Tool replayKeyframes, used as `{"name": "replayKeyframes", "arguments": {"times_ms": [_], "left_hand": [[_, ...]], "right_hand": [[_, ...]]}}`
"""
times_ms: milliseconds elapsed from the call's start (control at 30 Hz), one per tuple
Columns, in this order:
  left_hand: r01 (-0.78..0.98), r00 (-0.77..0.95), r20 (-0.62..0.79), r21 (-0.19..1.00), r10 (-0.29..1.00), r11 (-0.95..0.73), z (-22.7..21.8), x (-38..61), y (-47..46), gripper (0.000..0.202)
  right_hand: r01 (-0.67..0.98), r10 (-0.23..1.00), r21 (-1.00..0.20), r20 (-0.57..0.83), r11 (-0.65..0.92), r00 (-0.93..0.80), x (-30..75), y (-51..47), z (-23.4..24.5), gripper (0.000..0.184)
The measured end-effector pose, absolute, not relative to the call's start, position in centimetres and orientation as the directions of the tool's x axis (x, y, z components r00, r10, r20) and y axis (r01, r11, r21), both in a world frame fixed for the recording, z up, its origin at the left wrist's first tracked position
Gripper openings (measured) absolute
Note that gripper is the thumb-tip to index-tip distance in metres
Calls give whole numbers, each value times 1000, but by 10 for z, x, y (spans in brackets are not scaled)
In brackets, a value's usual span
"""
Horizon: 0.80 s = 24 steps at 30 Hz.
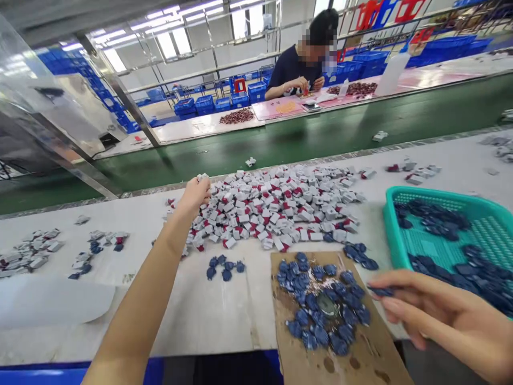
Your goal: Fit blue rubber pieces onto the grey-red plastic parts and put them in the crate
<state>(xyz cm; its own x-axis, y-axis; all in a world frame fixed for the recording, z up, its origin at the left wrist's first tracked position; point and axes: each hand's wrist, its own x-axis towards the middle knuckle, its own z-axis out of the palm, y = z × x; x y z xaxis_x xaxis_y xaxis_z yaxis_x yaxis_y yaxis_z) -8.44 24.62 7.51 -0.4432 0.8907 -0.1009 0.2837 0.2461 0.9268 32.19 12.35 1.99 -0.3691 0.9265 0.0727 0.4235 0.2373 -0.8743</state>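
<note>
My left hand point(195, 193) is closed at the far left edge of a heap of small light-grey block-shaped parts point(276, 203), many with dark red pieces in them. A small grey part point(202, 177) shows at its fingertips. My right hand point(436, 315) pinches a small dark blue piece point(381, 291) between thumb and fingers, beside the brown cardboard sheet point(288, 355). Many similar dark blue pieces point(320, 336) lie on that cardboard around a wet, glossy patch point(327, 305). Several more blue pieces point(226, 267) rest on the table left of the cardboard.
At the right stands a green plastic basket point(387, 224) holding blue pieces. Small groups of grey parts point(34, 251) and a white sheet point(52, 299) lie at left. Beyond the table runs a green conveyor belt point(320, 128) carrying a few parts. A person point(290, 69) works across it.
</note>
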Motion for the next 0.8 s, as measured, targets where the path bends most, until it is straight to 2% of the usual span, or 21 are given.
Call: {"name": "replayKeyframes", "arguments": {"times_ms": [67, 167, 233, 300, 400, 500, 600, 667, 800], "left_hand": [[171, -361, -160, 957, 919, 234, 81, -58, 221, 22], [-56, -226, -228, 974, 947, 222, 92, -30, 187, 18], [-253, -153, -225, 950, 962, 182, 98, -17, 167, 24], [-369, -146, -190, 921, 971, 125, 98, -5, 148, 22], [-355, -184, -147, 932, 972, 73, 86, 12, 119, 9], [-366, -152, -206, 920, 967, 138, 61, 27, 88, 24], [-424, -105, -337, 866, 936, 265, 36, 38, 62, 39], [-465, -113, -413, 826, 904, 319, 24, 42, 51, 40], [-511, -123, -434, 799, 892, 318, 10, 45, 42, 35]], "right_hand": [[378, 910, -911, -7, 166, -415, 304, 118, 26, 37], [461, 907, -832, 111, 308, -406, 284, 110, 29, 38], [520, 895, -764, 165, 382, -415, 279, 105, 26, 35], [559, 888, -719, 180, 413, -424, 278, 102, 22, 29], [560, 838, -647, 251, 517, -485, 280, 97, 17, 23], [582, 810, -573, 310, 577, -498, 280, 92, 15, 27], [624, 843, -573, 287, 532, -455, 280, 88, 13, 25], [618, 841, -578, 288, 533, -458, 278, 87, 12, 18], [592, 850, -622, 276, 513, -448, 271, 88, 13, 15]]}}
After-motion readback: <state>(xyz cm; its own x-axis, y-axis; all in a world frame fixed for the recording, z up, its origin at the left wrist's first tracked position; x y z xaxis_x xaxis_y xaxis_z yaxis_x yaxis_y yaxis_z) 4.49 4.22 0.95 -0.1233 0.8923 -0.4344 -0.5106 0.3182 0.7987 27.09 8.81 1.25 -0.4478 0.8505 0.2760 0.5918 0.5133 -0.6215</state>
